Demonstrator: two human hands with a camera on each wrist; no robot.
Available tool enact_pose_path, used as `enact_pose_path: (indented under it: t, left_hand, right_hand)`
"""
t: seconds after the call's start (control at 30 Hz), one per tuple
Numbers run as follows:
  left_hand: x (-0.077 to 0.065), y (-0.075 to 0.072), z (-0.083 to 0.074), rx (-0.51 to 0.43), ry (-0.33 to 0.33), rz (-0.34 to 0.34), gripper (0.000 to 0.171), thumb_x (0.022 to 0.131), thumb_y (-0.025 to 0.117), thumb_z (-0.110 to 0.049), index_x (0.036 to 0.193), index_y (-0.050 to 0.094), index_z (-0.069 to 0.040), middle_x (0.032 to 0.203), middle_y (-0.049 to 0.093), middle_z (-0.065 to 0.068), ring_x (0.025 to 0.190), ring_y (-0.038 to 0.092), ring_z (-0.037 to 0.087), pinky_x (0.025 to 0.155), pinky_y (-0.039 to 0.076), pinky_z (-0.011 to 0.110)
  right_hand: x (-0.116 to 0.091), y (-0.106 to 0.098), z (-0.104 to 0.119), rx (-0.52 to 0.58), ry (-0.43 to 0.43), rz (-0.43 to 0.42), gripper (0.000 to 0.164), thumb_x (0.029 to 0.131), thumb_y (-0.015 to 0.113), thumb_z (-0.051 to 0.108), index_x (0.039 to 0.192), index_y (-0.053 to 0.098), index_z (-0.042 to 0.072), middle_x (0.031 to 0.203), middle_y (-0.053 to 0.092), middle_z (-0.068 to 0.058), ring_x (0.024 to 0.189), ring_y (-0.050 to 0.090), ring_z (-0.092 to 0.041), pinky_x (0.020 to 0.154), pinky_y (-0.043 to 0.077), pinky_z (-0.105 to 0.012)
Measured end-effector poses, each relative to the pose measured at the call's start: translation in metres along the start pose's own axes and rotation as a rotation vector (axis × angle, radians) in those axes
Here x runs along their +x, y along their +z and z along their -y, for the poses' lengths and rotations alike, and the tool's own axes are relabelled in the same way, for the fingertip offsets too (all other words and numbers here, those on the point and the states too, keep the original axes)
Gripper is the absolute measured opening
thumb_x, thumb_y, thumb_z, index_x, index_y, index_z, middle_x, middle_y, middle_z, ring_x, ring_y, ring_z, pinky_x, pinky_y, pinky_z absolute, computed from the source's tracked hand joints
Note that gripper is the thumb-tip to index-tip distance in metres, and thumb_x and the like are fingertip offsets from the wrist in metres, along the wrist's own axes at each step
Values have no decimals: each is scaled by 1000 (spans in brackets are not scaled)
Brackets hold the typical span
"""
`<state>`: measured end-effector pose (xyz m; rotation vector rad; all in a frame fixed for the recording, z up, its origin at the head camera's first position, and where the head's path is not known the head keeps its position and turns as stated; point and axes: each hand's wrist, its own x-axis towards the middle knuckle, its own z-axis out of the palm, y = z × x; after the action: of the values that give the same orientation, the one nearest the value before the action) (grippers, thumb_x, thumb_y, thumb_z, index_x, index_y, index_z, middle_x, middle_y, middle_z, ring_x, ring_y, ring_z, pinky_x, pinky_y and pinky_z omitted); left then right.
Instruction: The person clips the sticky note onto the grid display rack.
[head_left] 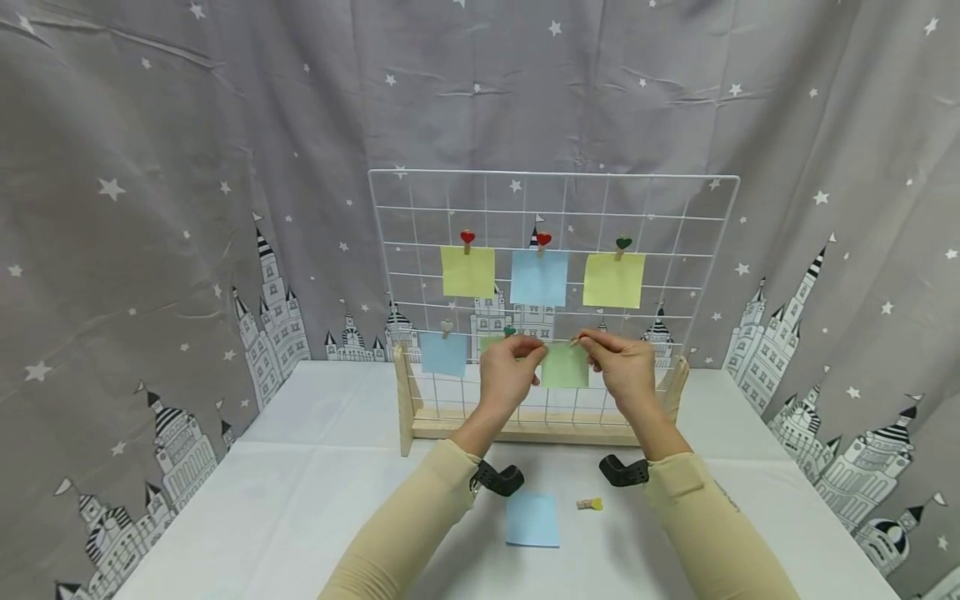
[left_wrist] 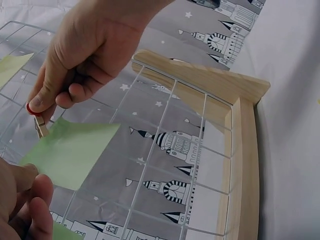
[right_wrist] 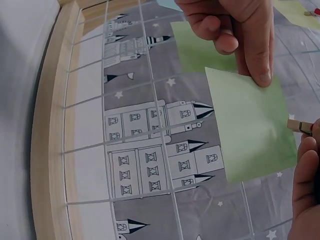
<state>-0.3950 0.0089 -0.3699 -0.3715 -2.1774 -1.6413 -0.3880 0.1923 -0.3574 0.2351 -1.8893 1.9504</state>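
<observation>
A pale green paper sheet (head_left: 566, 367) lies against the lower part of the white wire grid (head_left: 547, 217). My left hand (head_left: 506, 371) pinches its upper left corner between thumb and finger. Near the upper right corner, my right hand (head_left: 622, 367) grips a small wooden clothespin (left_wrist: 41, 127) with a red top. The clothespin's tip meets the sheet's edge (right_wrist: 255, 130) in the right wrist view; whether it clamps the paper and wire I cannot tell. Partly hidden behind my left hand is another green sheet (right_wrist: 200, 50), below a clothespin with a green heart (head_left: 509, 331).
Yellow (head_left: 468, 272), blue (head_left: 539, 279) and yellow sheets hang above on heart clothespins. A blue sheet (head_left: 443, 354) hangs lower left. The grid stands in a wooden base (head_left: 525, 429). On the white table lie blue paper (head_left: 532, 520) and a yellow-topped clothespin (head_left: 589, 504).
</observation>
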Motion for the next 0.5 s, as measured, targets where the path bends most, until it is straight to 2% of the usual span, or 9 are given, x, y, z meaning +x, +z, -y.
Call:
enact_pose_path:
  t: [0.1,0.33,0.5]
  left_hand:
    - [0,0,0,-4,-2,-2,11,96,73,-16,103,79,-10,94,80,8,48,62,11,44,45,22]
    - [0,1,-1,-16,-16,-8,10,96,73,-17,102,78,-10,93,80,8,48,61,11,43,43,20]
    - [0,2,-2,-14,-6,-18,10,96,73,-17,101,78,-10,91,80,8,47,61,11,43,44,21]
  right_hand:
    - [-1,1,2,-60,-18,-5,26,93,76,10,114,76,-5,88,79,9,65,64,-4,62,54,-19]
    - [-2,5,3,-120,-43,-27,22,92,77,11,111,78,-1,104,78,-19,64,65,-6,62,57,-21]
    - [-3,8,2,-140,-63,-41,21,92,78,10,110,79,-1,104,77,-23,62,64,-5,58,54,-18]
